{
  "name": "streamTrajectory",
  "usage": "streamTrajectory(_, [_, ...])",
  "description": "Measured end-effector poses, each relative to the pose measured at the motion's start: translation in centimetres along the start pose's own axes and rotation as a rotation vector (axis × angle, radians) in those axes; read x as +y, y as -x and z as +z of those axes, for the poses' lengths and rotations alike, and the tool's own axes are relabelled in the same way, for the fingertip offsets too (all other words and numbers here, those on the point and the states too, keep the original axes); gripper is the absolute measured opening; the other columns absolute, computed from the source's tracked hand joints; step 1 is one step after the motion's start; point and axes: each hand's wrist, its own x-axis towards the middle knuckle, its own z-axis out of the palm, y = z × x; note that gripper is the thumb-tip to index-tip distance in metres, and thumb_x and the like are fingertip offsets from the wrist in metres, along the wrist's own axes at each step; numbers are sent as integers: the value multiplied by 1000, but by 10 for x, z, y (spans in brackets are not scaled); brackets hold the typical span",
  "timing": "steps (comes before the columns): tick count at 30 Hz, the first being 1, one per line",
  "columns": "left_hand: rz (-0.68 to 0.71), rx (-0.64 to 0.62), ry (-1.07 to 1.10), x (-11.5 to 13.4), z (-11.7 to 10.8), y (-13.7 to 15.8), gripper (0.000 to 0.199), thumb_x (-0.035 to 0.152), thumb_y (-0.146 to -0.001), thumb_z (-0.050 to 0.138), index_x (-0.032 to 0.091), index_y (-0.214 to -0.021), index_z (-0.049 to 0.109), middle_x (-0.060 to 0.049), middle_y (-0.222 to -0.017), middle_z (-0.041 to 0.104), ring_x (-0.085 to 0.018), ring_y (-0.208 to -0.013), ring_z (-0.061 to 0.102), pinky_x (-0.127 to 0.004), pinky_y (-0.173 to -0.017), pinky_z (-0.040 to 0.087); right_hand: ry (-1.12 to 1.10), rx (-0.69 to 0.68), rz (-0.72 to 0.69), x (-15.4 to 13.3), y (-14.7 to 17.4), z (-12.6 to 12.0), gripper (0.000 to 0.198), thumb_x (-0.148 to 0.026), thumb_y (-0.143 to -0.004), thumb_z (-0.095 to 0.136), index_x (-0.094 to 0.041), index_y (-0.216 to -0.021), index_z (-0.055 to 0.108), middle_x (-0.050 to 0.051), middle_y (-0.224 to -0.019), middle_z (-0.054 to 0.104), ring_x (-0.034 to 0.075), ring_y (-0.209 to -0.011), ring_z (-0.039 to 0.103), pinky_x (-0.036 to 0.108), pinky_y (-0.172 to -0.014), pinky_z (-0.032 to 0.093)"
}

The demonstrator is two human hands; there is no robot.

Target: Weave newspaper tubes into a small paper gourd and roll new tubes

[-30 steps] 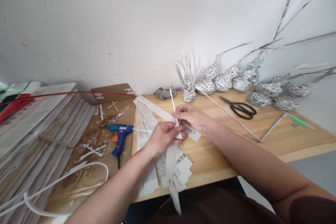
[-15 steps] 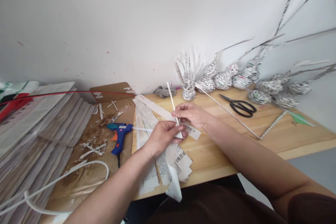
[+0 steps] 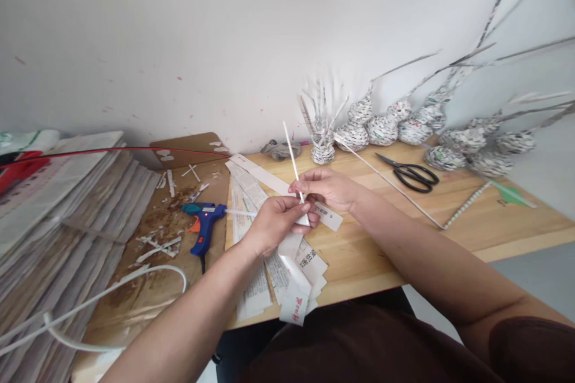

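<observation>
Between my hands is a strip of newspaper partly rolled into a thin white paper tube (image 3: 291, 146), whose narrow end points up and away from me. My left hand (image 3: 281, 219) is closed on the lower part, where the paper is still flat. Higher up, the fingers of my right hand (image 3: 323, 187) pinch the tube. The unrolled tail of the strip (image 3: 295, 293) hangs below my left hand, curling toward the table's front edge. Beneath lie several cut newspaper strips (image 3: 256, 275), fanned out on the wooden table (image 3: 359, 245).
Left of the strips a blue hot glue gun (image 3: 207, 227) lies on brown cardboard (image 3: 135, 293) among paper scraps. A tall newspaper stack (image 3: 90, 209) fills the far left. Black scissors (image 3: 408, 173) lie right. Woven paper gourds (image 3: 381, 130) and a small woven basket (image 3: 323, 151) stand along the wall.
The hanging tail of the strip has turned, and red print now shows on it. Both hands keep their hold on the tube. The view has shifted slightly.
</observation>
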Motion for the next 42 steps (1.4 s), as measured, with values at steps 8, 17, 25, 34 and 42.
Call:
streamTrajectory(8, [0, -21, 40, 3, -2, 1, 31, 38, -72, 78, 11, -85, 73, -8, -80, 73, -17, -76, 68, -29, -71, 57, -3, 13, -20, -1, 1, -1, 37, -46, -69, 79, -13, -83, 67, -2, -56, 60, 9, -40, 53, 20, -37, 42])
streamTrajectory(17, [55, -6, -92, 1, -4, -2, 27, 37, -77, 73, 10, -83, 74, -9, -79, 73, -15, -75, 67, -24, -66, 55, 173, 139, -136, -6, 4, 5, 27, -39, -70, 79, -15, -70, 67, -3, -57, 59, 5, -45, 46, 18, -40, 34])
streamTrajectory(25, [124, -51, 101, 17, -13, 2, 31, 35, -75, 76, 9, -91, 72, -11, -81, 75, -19, -73, 72, -28, -67, 60, -36, 49, -120, 5, -5, 4, 44, -59, -79, 65, -15, -87, 65, -2, -61, 57, 8, -47, 51, 20, -40, 42])
streamTrajectory(34, [429, 142, 213, 62, -36, 9, 23, 28, -79, 74, 9, -91, 71, -10, -84, 75, -20, -82, 74, -23, -70, 62, 9, -548, 151, 18, 10, 28, 33, -41, -86, 66, -16, -106, 64, 7, -94, 66, 13, -79, 64, 18, -53, 45])
streamTrajectory(42, [622, 223, 173, 106, -30, 32, 20, 28, -84, 68, 10, -93, 70, -10, -87, 75, -20, -83, 74, -26, -74, 62, 116, -463, 66, 1, 28, 57, 34, -42, -71, 79, -13, -77, 62, 3, -80, 63, 9, -66, 55, 21, -58, 41])
